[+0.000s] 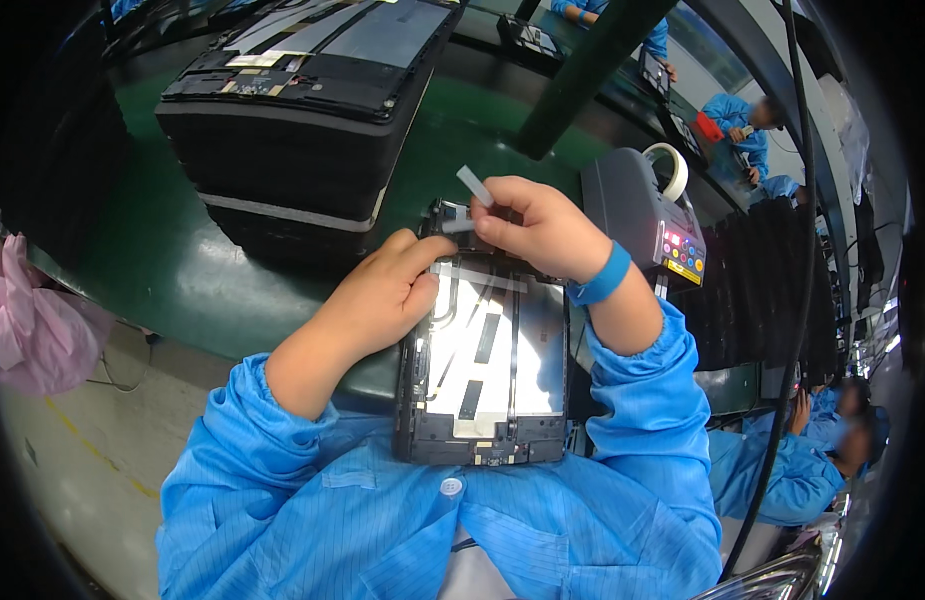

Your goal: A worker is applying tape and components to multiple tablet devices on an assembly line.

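An opened tablet (487, 380) lies back side up in front of me, its silver inner plate and black frame showing. My left hand (387, 295) rests on its upper left corner, thumb pressed against the top edge. My right hand (537, 225) hovers over the tablet's top edge and pinches a small strip of pale tape (474, 186) between thumb and fingers. A blue band circles my right wrist.
A tall stack of opened tablets (302, 110) stands on the green belt (162, 260) at the back left. A grey tape dispenser (647, 210) with a white roll sits to the right. Other workers in blue coats sit along the line at right. A pink bag (32, 320) hangs at left.
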Demonstrator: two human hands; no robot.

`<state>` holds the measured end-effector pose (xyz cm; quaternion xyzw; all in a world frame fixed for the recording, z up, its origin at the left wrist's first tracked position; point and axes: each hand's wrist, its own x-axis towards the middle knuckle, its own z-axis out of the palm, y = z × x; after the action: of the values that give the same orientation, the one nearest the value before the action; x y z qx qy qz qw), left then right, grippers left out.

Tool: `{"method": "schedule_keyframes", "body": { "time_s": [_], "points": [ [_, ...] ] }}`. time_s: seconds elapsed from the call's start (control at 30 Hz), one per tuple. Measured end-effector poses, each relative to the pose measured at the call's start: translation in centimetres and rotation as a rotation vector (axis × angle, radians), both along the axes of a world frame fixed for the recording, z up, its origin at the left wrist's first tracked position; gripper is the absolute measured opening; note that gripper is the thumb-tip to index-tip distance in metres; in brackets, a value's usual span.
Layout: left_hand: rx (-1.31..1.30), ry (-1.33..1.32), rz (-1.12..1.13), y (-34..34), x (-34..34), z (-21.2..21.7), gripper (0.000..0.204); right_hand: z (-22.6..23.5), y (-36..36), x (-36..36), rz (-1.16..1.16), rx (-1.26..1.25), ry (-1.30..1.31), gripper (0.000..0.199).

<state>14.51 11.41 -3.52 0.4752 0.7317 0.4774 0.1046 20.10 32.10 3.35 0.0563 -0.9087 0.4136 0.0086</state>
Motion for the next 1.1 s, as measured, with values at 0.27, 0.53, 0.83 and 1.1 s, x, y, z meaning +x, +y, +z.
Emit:
{"method": "schedule_keyframes", "body": {
  "time_s": [0.27,0.53,0.83,1.1],
  "points": [
    [0.066,0.011,0.015,0.0,-0.3,-0.9,0.032,-0.2,-2.0,-0.8,0.158,0.472,0.247,0.014],
    [0.045,-0.027,0.023,-0.1,0.0,-0.7,0.034,-2.4,-0.4,0.2,-0.114,0.287,0.219,0.021],
    [0.044,-0.074,-0.003,-0.1,-0.1,-0.3,0.034,-2.2,-0.7,-0.1,-0.194,-0.167,-0.09,0.015],
    [0.074,-0.088,0.008,-0.1,0.0,-0.6,0.033,-1.7,-2.2,-1.4,-0.403,0.222,-0.162,0.021]
  ]
}}
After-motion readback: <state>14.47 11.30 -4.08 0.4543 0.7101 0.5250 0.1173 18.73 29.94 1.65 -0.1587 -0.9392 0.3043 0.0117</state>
